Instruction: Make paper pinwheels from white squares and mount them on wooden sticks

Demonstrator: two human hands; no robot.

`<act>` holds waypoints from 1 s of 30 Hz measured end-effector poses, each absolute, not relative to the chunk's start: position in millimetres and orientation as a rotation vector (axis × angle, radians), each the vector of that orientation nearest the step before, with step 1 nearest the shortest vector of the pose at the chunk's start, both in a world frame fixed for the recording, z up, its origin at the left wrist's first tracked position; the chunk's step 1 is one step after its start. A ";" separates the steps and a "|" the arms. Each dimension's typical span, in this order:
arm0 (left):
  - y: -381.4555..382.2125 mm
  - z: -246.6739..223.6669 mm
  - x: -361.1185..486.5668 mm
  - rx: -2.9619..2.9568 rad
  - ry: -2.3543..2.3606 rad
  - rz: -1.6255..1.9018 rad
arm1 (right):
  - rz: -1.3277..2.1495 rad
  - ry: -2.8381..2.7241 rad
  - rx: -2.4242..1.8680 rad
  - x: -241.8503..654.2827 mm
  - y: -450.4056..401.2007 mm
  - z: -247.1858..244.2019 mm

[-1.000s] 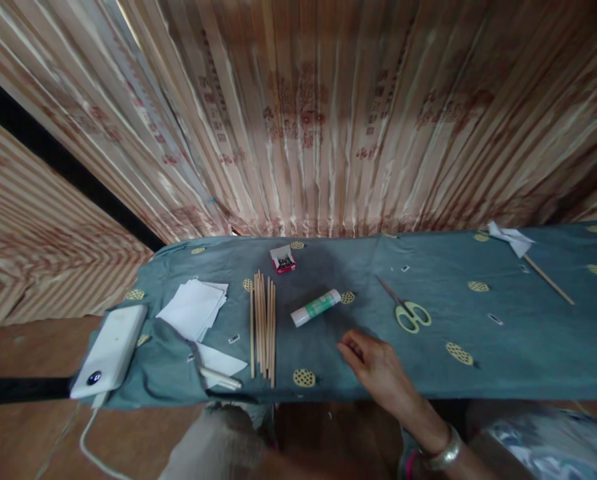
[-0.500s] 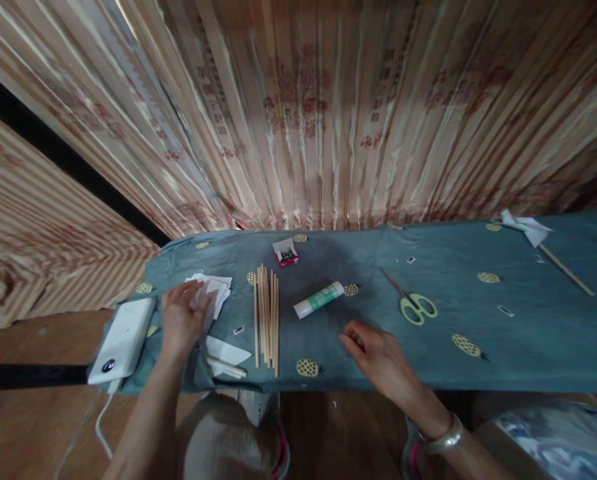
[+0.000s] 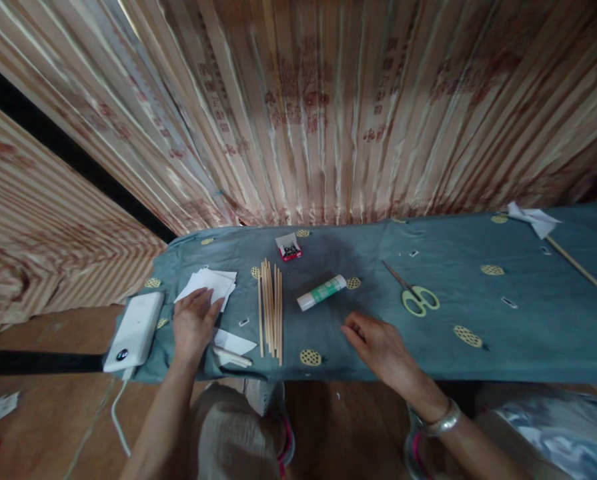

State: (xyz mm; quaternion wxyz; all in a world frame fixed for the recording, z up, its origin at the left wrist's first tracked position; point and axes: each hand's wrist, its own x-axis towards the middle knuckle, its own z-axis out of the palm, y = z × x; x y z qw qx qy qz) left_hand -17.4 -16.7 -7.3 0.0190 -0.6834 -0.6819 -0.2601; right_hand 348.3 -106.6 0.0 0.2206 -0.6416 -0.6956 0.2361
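Nearest, left of the glue stick at the table edge, short white rods lie against a loose paper piece. Nearer and right of the glue stick, the right hand is loosely curled, nothing visible in it. To its left, the left hand touches a paper stack; whether it pinches a sheet, I cannot tell. Bare wooden sticks lie just left of it, scissors right, an open red box beyond. Farthest right of it, one apparent paper pinwheel looks finished; the unused paper and sticks suggest most work is left.
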 end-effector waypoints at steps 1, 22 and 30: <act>-16.8 -6.9 -16.5 -2.110 -2.129 -0.821 | 0.654 -1.924 -1.773 348.3 -106.6 0.0; -16.2 2.4 -17.1 -1.999 -2.209 -0.736 | 0.555 -1.989 -1.768 347.9 -106.0 2.6; -11.8 4.9 -18.7 -1.878 -2.368 -0.710 | 0.514 -2.005 -1.728 348.0 -106.5 0.6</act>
